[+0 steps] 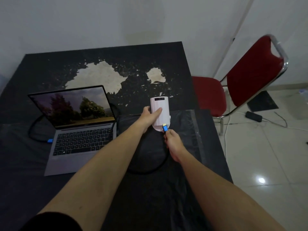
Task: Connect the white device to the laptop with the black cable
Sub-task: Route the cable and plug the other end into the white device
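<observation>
The white device (162,110) stands on the dark table (116,60), right of the open grey laptop (80,134). My left hand (149,116) grips the device's left side, thumb across its face. My right hand (173,142) pinches the blue plug (165,128) of the black cable (150,170), and the plug's gold tip touches the device's lower part. The cable loops across the table under my arms. Its other blue plug (50,140) sits at the laptop's left edge, with cable curving behind the screen.
A red padded chair (246,77) with a chrome frame stands right of the table. A black power adapter (253,116) and thin wires lie on the white tiled floor. The tabletop's dark coating is peeled off in pale patches (98,77) behind the laptop.
</observation>
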The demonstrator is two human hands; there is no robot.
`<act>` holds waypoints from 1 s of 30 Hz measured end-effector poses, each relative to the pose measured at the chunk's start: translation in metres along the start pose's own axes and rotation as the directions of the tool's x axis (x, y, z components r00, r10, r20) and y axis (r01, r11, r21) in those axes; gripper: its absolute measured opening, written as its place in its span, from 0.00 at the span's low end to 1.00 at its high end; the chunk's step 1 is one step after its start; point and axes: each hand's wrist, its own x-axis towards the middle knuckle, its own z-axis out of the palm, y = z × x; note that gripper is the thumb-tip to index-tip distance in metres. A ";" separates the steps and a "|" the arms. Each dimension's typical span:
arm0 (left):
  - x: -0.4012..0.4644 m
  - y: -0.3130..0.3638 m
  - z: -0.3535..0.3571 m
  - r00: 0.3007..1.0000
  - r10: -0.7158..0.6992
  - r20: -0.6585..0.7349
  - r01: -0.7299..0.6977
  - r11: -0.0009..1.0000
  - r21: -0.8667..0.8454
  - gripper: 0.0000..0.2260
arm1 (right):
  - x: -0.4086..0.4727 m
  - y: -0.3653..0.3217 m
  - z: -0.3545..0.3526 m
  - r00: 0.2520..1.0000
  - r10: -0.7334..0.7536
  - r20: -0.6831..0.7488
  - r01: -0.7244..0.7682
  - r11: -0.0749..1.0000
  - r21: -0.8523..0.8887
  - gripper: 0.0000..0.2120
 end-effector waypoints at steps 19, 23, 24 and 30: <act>0.031 0.006 0.007 0.972 -0.234 -0.005 0.230 0.962 -0.148 0.31 | 0.004 -0.009 -0.005 0.993 -0.109 0.037 0.102 0.982 0.160 0.08; 0.024 0.009 0.006 0.976 -0.215 0.012 0.215 0.970 -0.110 0.30 | 0.000 -0.013 -0.003 0.992 -0.119 0.042 0.110 0.979 0.170 0.08; 0.023 0.010 0.006 0.978 -0.209 0.014 0.209 0.972 -0.103 0.31 | 0.000 -0.014 -0.002 0.992 -0.120 0.037 0.112 0.978 0.176 0.08; 0.019 0.011 0.003 0.983 -0.183 0.010 0.183 0.979 -0.090 0.30 | -0.002 -0.016 0.001 0.993 -0.115 0.025 0.109 0.978 0.178 0.08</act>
